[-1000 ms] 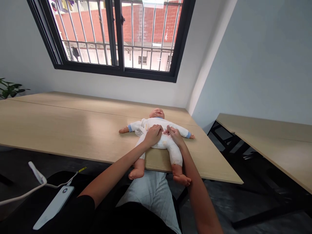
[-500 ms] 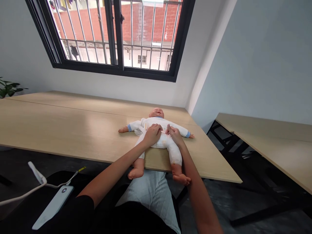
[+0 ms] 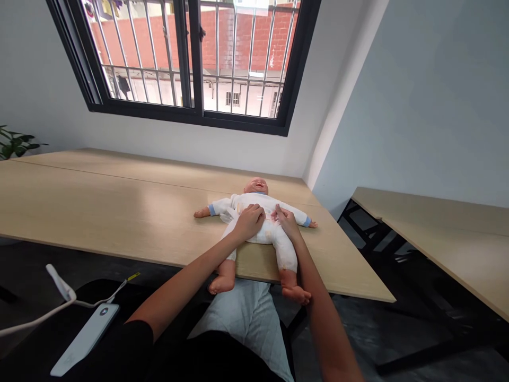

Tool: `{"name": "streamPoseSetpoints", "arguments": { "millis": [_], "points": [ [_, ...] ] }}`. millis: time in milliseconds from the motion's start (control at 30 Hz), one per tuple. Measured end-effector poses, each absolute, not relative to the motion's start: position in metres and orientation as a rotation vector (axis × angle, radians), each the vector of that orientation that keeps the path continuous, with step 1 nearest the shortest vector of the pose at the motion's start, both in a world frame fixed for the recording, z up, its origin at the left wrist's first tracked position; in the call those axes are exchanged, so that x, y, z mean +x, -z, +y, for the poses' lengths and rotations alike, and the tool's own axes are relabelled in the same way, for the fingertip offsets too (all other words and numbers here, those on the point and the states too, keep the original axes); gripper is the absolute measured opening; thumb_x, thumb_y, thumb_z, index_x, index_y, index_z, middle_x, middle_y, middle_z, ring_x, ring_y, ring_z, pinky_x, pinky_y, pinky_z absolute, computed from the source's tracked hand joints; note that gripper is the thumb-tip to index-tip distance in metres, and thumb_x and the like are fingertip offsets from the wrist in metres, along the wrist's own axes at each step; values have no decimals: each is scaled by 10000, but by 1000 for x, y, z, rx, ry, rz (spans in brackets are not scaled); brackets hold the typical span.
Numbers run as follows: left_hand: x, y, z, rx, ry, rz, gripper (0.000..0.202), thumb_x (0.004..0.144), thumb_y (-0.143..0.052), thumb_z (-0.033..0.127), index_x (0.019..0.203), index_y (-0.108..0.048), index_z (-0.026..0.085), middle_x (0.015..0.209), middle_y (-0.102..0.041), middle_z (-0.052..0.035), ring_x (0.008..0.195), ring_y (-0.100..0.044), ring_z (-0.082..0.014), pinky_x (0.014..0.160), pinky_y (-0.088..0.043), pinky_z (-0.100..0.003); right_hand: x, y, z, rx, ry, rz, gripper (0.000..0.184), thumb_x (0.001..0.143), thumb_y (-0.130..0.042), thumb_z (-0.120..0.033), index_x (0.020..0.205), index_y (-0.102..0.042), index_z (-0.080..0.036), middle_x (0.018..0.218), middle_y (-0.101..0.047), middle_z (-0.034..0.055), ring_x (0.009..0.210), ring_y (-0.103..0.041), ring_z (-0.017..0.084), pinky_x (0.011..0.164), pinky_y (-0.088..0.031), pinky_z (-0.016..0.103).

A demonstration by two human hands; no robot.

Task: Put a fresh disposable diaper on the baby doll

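Left hand laid over the white onesie of a baby doll, right hand pressed beside it, no clear pinch from either. Doll on its back on a wooden table, feet past the edge: a hard tug could slide it off. Cloth under the fingers hidden.

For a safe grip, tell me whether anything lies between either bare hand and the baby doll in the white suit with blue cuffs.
Nothing visible does. The left hand and the right hand both rest directly on the white suit of the baby doll, which lies on its back on the light wooden table.
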State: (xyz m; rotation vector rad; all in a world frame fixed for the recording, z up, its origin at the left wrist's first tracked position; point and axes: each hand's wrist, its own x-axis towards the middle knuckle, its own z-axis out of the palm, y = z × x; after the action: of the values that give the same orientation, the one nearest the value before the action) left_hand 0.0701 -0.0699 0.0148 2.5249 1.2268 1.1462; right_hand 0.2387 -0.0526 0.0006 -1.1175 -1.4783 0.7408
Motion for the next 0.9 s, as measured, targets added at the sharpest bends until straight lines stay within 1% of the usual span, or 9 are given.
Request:
{"name": "streamPoseSetpoints", "arguments": {
  "millis": [200, 400, 633, 767, 900],
  "points": [
    [69, -13, -69, 2539, -1119, 1211, 257, 894, -418, 101, 930, -662, 172, 955, -596, -69, 977, -539, -225, 855, -451, -366, 238, -1, -53, -1111, -765, -1481, 659, 763, -480, -790, 670, -624, -153, 678, -605, 58, 654, -507, 167, 678, -394, 294],
    [69, -14, -69, 2512, -1132, 1213, 239, 911, -415, 122, 822, -633, 163, 941, -588, -70, 946, -539, -220, 836, -446, -359, 238, -1, -53, -1120, -777, -1466, 647, 765, -488, -781, 683, -628, -155, 657, -593, 53, 646, -512, 170, 663, -399, 293],
    [68, -13, -68, 2495, -1158, 1177, 204, 893, -415, 99, 832, -597, 167, 931, -576, -67, 947, -530, -220, 861, -437, -364, 238, -1, -55, -1081, -755, -1483, 613, 766, -520, -758, 656, -615, -162, 662, -581, 46, 641, -497, 167, 663, -403, 297],
    [68, -12, -69, 2483, -1176, 1148, 189, 879, -416, 97, 814, -576, 174, 911, -570, -66, 938, -524, -228, 851, -431, -373, 235, -3, -58, -1009, -784, -1499, 571, 770, -560, -716, 597, -578, -172, 684, -614, 60, 663, -533, 177, 707, -431, 306],
    [69, -11, -68, 2445, -1217, 1126, 168, 870, -415, 114, 755, -516, 182, 859, -554, -64, 891, -515, -232, 812, -429, -375, 234, -7, -59, -1046, -742, -1523, 611, 745, -529, -765, 544, -507, -188, 610, -567, 51, 597, -492, 170, 654, -427, 314]
  ]
}}
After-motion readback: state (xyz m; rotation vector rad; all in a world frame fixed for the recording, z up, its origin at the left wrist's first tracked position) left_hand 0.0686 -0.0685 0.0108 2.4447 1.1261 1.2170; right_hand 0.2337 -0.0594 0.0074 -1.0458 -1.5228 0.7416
